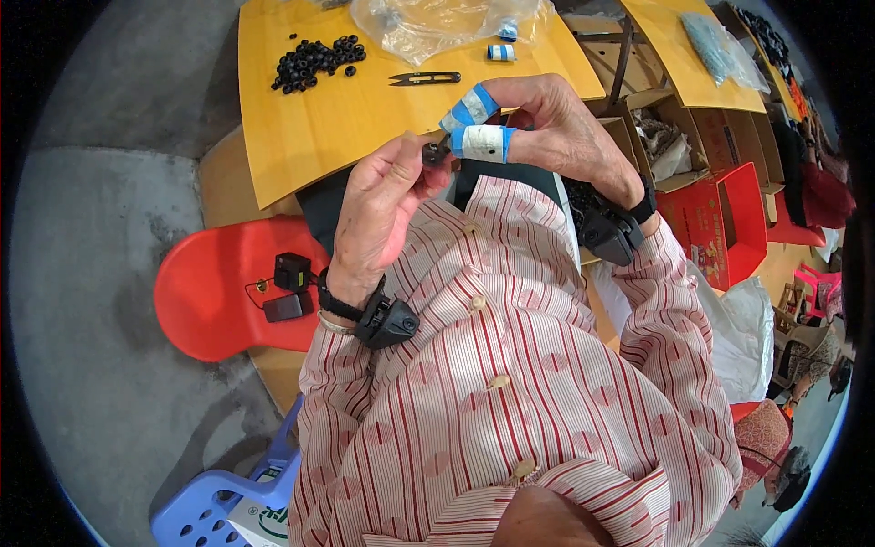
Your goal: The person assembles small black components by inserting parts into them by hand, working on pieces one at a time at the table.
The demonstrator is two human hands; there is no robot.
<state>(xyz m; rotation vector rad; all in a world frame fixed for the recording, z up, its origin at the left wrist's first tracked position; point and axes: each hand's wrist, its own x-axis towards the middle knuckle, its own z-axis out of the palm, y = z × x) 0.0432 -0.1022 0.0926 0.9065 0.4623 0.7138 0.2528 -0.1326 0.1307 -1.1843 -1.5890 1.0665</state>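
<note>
Red seat [205, 273], seemingly concrete floor [114, 365]

Yellow surface [355, 137] glowing at the far side, red-striped shirt [428, 406] filling the near side.
The shirt is wearing thin red stripes on a pale ground, interrupted by round, dusty-red dots, with its buttons [499, 382] showing cream. Wraps [483, 144] on the right hand [583, 132] are banding blue and white; the small piece [432, 155] at the left hand [374, 205] is looking black. Far left, the rings [314, 66] are showing black. The chair [205, 292] is gleaming orange-red at left, the basket [205, 501] is showing periwinkle at near left, and the floor [91, 264] is spreading grey.
</note>
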